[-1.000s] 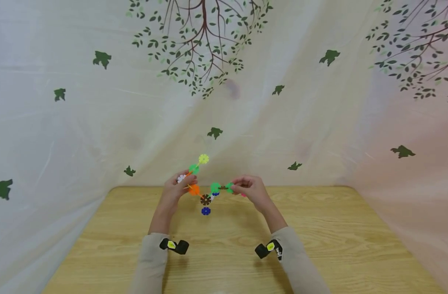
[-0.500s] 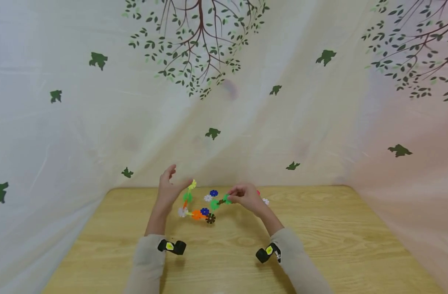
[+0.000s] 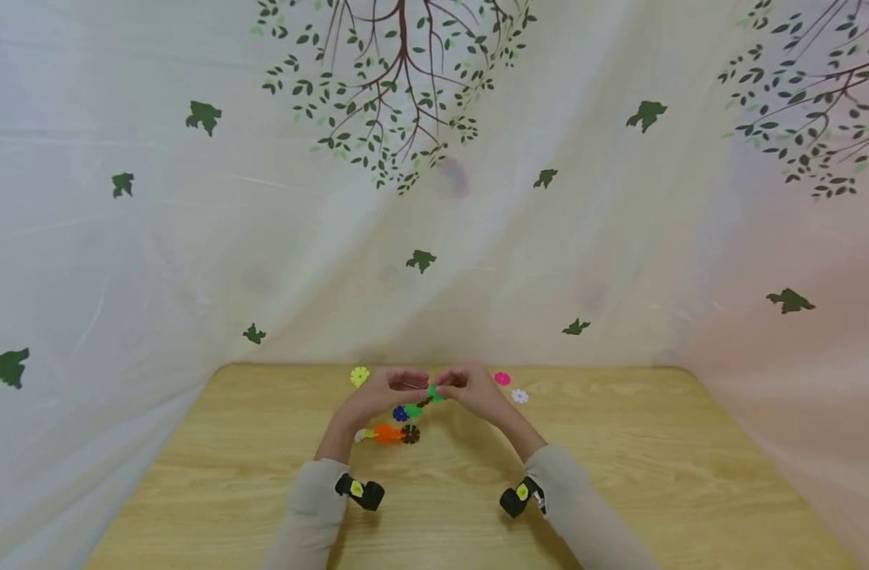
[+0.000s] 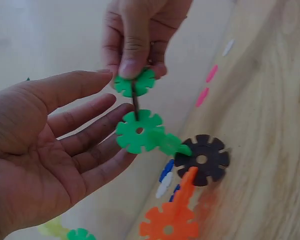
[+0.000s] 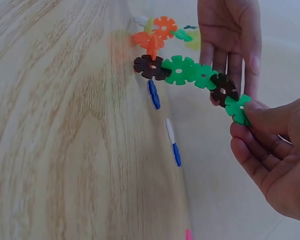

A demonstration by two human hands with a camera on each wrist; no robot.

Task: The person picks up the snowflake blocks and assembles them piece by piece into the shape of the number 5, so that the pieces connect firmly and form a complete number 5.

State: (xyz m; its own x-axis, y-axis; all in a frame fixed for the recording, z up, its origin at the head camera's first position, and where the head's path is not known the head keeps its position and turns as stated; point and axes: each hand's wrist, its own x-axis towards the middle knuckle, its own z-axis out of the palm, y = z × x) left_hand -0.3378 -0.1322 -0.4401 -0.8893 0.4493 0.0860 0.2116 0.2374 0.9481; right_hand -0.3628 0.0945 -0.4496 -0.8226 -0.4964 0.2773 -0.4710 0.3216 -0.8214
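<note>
My right hand [image 3: 477,394] pinches a green snowflake disc [image 5: 235,111] between thumb and fingers. That disc ends a chain of slotted plastic discs: a dark brown disc [image 5: 220,95], more green discs [image 4: 129,134], another dark brown disc [image 4: 215,159], then orange discs [image 4: 157,220] and others. Close to the pinched end, my left hand [image 3: 373,400] is spread with loosely bent fingers, thumb above and fingers behind the green discs; whether it touches them I cannot tell. Part of the chain is hidden behind the left hand in the head view. A yellow disc [image 3: 359,376] shows past that hand.
Loose discs lie on the wooden table [image 3: 620,475] near its back edge: a pink one [image 3: 502,378], a white one [image 3: 520,396], and blue ones [image 5: 153,95] beside the chain. A printed cloth [image 3: 320,261] hangs behind the table.
My left hand let go of the chain's orange and white part, which dropped onto the table. It then moved right, up to my right hand. The right hand kept its pinch and lowered slightly.
</note>
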